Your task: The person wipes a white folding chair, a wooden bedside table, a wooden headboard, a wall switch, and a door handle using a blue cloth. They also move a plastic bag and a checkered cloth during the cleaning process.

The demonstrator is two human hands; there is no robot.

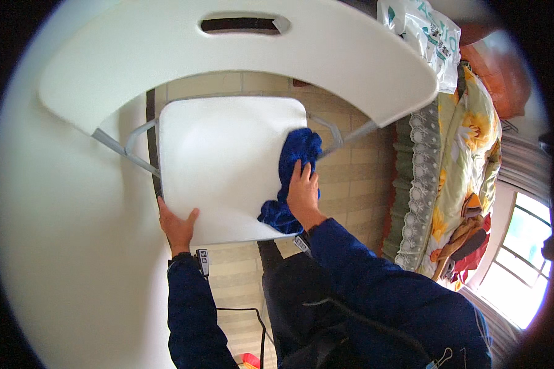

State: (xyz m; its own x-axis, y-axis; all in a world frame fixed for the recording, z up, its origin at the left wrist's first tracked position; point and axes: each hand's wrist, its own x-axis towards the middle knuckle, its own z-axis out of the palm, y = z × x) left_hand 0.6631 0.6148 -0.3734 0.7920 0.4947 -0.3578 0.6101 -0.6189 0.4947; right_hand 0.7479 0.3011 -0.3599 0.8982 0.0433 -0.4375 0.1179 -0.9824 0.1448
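Observation:
A white folding chair with grey metal legs stands in front of me, its slotted backrest on the far side. My right hand presses on a bunched dark blue cloth along the right edge of the seat. Its fingers lie over the cloth, and part of the cloth spreads toward the near edge. At the near left corner, my left hand grips the rim of the seat. The thumb shows on the near side, and some of its fingers are hidden at the edge.
A plain white wall rises close on the left. To the right is a bed with a yellow-flowered cover and lace trim, with clothes on it. A white plastic bag lies beyond the backrest. Pale tiled floor surrounds the chair.

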